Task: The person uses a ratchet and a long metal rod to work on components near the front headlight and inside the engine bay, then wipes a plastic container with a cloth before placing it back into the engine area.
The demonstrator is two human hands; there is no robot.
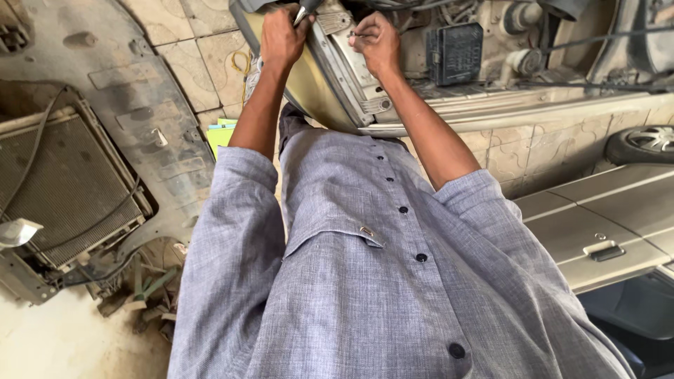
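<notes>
1. Two bare hands: the left hand (281,35) and the right hand (377,42), both raised to the car's front.
2. One dark-handled tool (306,10), gripped in the left hand.
3. One small metal piece (356,34), pinched in the right hand; its kind is too small to tell.
4. One black fuse box (455,53) in the engine bay.
5. One radiator (67,193) on the floor.
6. One wheel (642,144) at the right edge.
7. Five dark buttons (420,257) on the grey shirt.

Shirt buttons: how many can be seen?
5, in a line down the grey shirt: near the collar, below it, mid-chest, lower, near the bottom. Folds may hide others.
</notes>
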